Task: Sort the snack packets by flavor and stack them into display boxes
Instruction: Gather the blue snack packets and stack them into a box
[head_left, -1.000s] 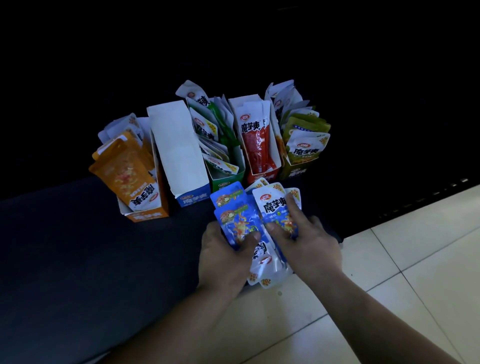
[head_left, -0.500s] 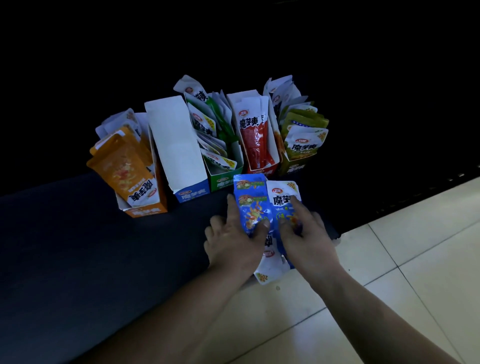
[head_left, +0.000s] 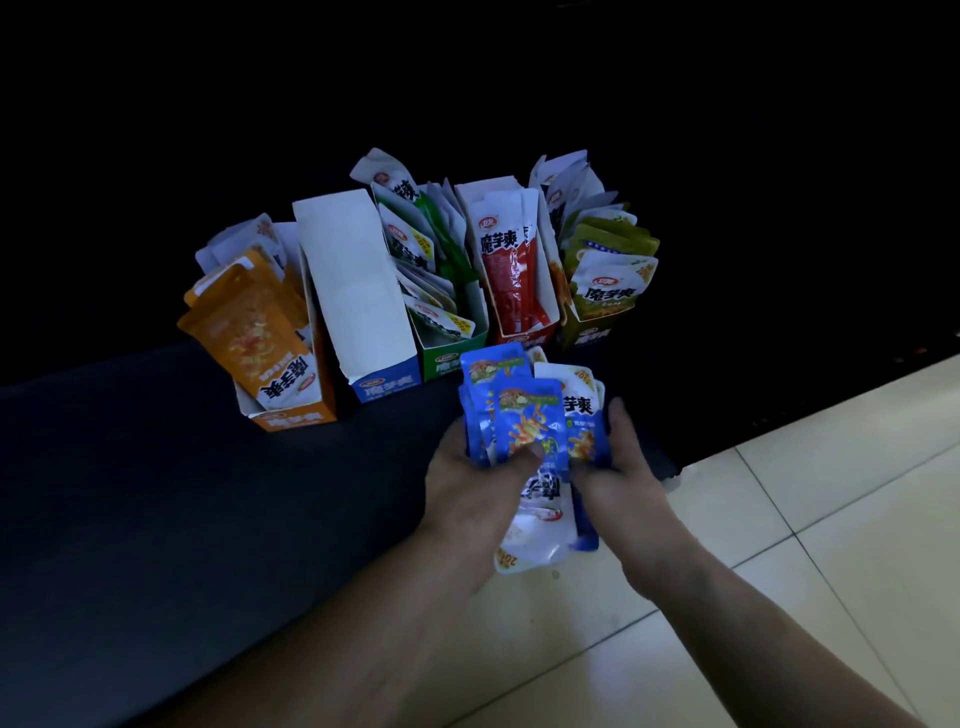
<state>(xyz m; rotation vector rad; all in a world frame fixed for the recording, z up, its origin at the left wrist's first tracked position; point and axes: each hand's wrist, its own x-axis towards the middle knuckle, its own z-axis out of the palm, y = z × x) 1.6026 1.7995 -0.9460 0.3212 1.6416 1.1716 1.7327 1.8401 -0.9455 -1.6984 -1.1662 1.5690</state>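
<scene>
Both hands hold a bunch of blue snack packets (head_left: 527, 423) just in front of the row of display boxes. My left hand (head_left: 475, 488) grips the bunch from the left, thumb on the front packet. My right hand (head_left: 621, 475) grips it from the right. Some packets in the bunch point downward, white ends showing. The blue display box (head_left: 358, 291) stands with its white inner wall showing and no packets visible in it. The orange box (head_left: 283, 395), green box (head_left: 447, 343), red box (head_left: 519, 265) and olive box (head_left: 597, 306) hold packets of matching colour.
The boxes stand in a row on a dark surface (head_left: 156, 493) whose edge runs diagonally toward the lower left. Pale floor tiles (head_left: 805, 493) lie to the right and below. The background behind the boxes is black.
The hands have gathered the spread blue packets into a tighter bunch and raised it slightly. The packets now stand more upright between both hands.
</scene>
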